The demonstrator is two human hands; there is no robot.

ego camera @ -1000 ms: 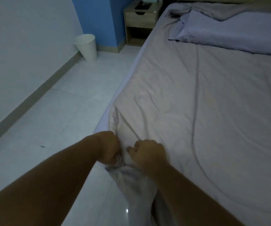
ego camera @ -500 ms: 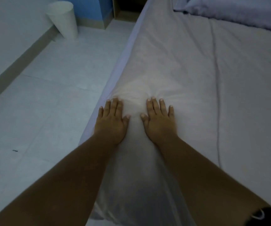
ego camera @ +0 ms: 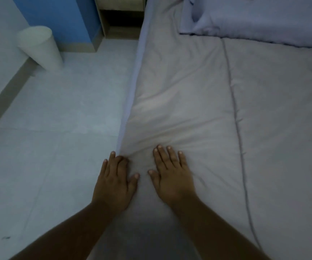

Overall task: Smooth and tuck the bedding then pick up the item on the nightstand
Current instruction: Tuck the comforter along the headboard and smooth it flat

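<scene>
A grey sheet (ego camera: 189, 94) covers the bed, with small wrinkles bunched just ahead of my fingers. My left hand (ego camera: 114, 182) lies flat and open on the sheet's left edge, fingertips at the seam where the side drops off. My right hand (ego camera: 171, 175) presses flat on the sheet beside it, fingers spread. A lilac pillow (ego camera: 254, 17) lies at the head of the bed. The wooden nightstand (ego camera: 121, 17) stands at the top, only its lower shelf showing; its top and the item on it are out of frame.
A white waste bin (ego camera: 40, 47) stands on the pale tiled floor (ego camera: 57, 128) by the white wall. A blue wall panel (ego camera: 57, 17) sits left of the nightstand. A raised seam (ego camera: 235, 113) runs down the sheet to my right.
A second ago both hands were fists gripping bunched sheet at the corner. They then opened flat on it, and my left hand has since slid to the bed's edge.
</scene>
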